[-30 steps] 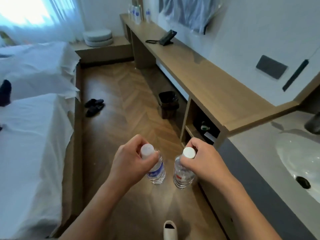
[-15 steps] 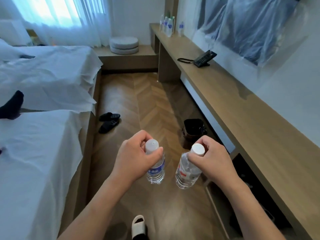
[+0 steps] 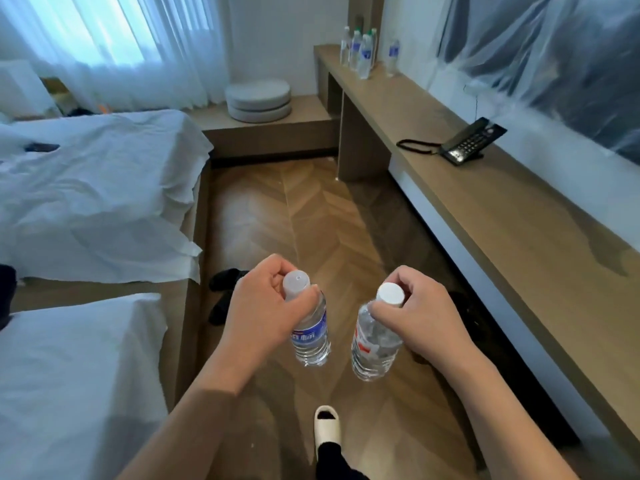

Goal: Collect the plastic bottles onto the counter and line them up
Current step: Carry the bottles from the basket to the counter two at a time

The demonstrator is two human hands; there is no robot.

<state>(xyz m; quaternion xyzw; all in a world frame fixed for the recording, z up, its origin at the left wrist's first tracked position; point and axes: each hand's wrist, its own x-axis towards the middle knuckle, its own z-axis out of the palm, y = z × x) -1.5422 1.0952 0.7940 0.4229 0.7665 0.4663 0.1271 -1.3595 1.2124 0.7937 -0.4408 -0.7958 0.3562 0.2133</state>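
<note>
My left hand [image 3: 263,313] grips the neck of a clear bottle with a blue label [image 3: 311,341], which hangs upright over the wooden floor. My right hand [image 3: 422,320] pinches the neck of a second clear bottle with a red label [image 3: 374,344], tilted slightly. Both have white caps. A long wooden counter [image 3: 491,216] runs along the right wall. At its far end stand several plastic bottles [image 3: 362,50] in a loose group.
A black phone [image 3: 465,143] lies on the counter. Two white beds [image 3: 86,188] fill the left side. Dark slippers [image 3: 225,292] lie on the floor by the bed. Round cushions [image 3: 258,98] sit on a low bench. My foot in a white slipper [image 3: 327,427] is below.
I have walked forward along the counter while carrying both bottles; the sink has dropped out of view and the far bottles and phone are closer. The grips are unchanged.
</note>
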